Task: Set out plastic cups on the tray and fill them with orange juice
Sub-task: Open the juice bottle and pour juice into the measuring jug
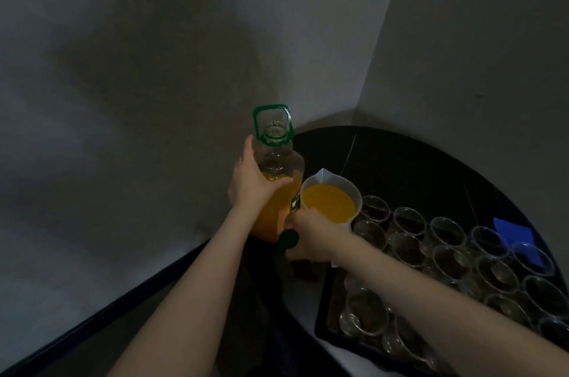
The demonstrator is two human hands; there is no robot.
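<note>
Right hand [311, 235] grips jug [331, 201] handle, cap [288, 239] pinched too; cups [446, 256] lie at 4 o'clock, nearer it. Left hand [251, 181] holds upright bottle [277, 179].

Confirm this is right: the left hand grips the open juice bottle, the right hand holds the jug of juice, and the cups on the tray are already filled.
Not quite. The head view shows the cups on the tray not yet filled with juice. The left hand does grip the open bottle, and the right hand holds the jug.
</note>
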